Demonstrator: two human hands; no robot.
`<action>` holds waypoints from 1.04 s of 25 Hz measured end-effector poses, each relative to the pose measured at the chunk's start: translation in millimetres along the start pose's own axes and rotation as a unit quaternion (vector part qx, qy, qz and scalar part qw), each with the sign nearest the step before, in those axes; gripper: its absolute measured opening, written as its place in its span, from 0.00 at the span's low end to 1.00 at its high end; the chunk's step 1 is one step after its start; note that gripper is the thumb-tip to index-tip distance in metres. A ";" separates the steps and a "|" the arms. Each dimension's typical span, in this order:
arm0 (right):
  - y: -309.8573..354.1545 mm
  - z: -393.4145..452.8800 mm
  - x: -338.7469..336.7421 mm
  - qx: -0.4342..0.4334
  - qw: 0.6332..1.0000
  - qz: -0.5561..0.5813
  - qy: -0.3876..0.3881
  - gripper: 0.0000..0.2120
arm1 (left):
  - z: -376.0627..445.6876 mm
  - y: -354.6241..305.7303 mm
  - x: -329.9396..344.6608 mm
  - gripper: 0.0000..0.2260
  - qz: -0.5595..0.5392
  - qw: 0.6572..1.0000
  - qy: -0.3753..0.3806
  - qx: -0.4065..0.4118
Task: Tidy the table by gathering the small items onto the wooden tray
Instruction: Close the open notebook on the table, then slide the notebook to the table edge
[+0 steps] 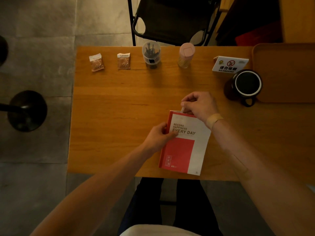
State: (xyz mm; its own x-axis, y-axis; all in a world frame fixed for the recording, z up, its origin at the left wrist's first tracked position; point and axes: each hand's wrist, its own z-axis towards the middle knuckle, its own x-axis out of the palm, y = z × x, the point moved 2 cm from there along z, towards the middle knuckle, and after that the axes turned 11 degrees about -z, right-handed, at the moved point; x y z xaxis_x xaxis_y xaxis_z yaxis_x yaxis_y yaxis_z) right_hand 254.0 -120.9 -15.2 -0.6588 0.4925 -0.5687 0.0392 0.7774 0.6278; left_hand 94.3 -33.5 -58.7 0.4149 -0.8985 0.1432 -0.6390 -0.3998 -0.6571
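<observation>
Both hands on the notebook, tray still bare at the far right

The surface (110,103) carries the tray (286,72) well apart from the notebook (185,147). The left hand (158,135) pinches its spine edge; the right hand (199,106) grips a pen (182,110) at its top. Lifted carelessly, the pen could slip, or an arm could clip the mug (245,86) beside the tray.

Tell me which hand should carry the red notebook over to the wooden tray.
Probably the left hand: it already grips the red notebook. The right hand, though nearer the wooden tray, holds a small white stick-like item.
</observation>
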 end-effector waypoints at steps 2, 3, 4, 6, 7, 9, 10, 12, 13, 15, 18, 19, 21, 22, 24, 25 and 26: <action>2.2 -1.8 2.8 0.008 1.000 -0.009 -0.005 0.02 | -2.0 4.9 2.4 0.11 0.018 1.000 0.001 0.006; 3.9 -2.1 3.7 0.009 1.000 -0.019 -0.001 0.02 | -1.6 5.2 3.8 0.11 0.023 1.000 0.001 0.017; 6.1 -1.9 4.2 0.007 0.999 -0.032 0.009 0.03 | -1.3 5.0 4.9 0.12 0.025 0.999 0.002 0.027; 10.9 -1.0 5.1 -0.002 0.997 -0.066 0.035 0.04 | -1.8 3.8 5.9 0.12 0.023 0.999 -0.002 0.036; 13.6 -0.7 5.8 -0.006 0.995 -0.085 0.043 0.04 | -2.2 3.9 5.9 0.12 0.022 0.999 -0.007 0.036; 19.1 -1.0 8.7 -0.010 0.993 -0.112 0.041 0.04 | -2.1 4.9 6.6 0.13 0.030 0.999 -0.016 0.042; 21.7 -1.2 10.5 -0.009 0.992 -0.117 0.034 0.04 | -2.2 5.3 7.1 0.13 0.038 0.998 -0.019 0.047; 25.9 -2.6 14.5 -0.006 0.992 -0.126 0.024 0.04 | -2.9 6.1 7.6 0.13 0.044 0.997 -0.023 0.051; 27.2 -3.4 16.3 -0.005 0.992 -0.127 0.021 0.04 | -3.2 7.1 7.3 0.12 0.038 0.998 -0.022 0.047; 28.5 -6.8 20.0 -0.003 0.994 -0.110 0.017 0.05 | -4.4 9.0 6.3 0.11 0.012 0.999 -0.017 0.036; 31.7 -13.6 26.4 -0.012 0.993 -0.119 -0.001 0.08 | -4.3 8.9 4.5 0.08 -0.017 0.999 -0.018 0.036; 33.5 -14.9 28.6 -0.016 0.992 -0.126 -0.008 0.08 | -3.9 8.4 4.1 0.07 -0.022 0.999 -0.020 0.039; 37.2 -16.1 32.5 -0.019 0.992 -0.126 -0.016 0.07 | -3.8 7.5 2.5 0.07 -0.023 0.998 -0.024 0.046; 37.9 -17.0 34.7 -0.022 0.992 -0.121 -0.016 0.06 | -4.4 7.4 1.8 0.08 -0.026 0.998 -0.027 0.048; 37.0 -21.9 39.2 -0.030 0.994 -0.107 -0.018 0.07 | -6.9 6.8 -1.9 0.08 -0.042 0.997 -0.040 0.050; 34.5 -25.7 40.3 -0.034 0.991 -0.127 -0.038 0.11 | -8.7 5.7 -5.1 0.09 -0.055 0.996 -0.047 0.048; 29.5 -29.8 39.3 -0.035 0.981 -0.177 -0.070 0.17 | -10.9 3.6 -8.5 0.09 -0.069 0.995 -0.051 0.044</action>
State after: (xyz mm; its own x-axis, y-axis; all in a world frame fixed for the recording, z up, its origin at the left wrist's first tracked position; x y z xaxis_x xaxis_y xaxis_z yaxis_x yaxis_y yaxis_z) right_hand 206.9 -90.3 -3.3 -0.5120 0.2501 -0.8217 -0.2271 0.8832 0.4103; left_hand 81.4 -29.3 -54.2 0.5607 -0.8118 0.1634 -0.5139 -0.4958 -0.7001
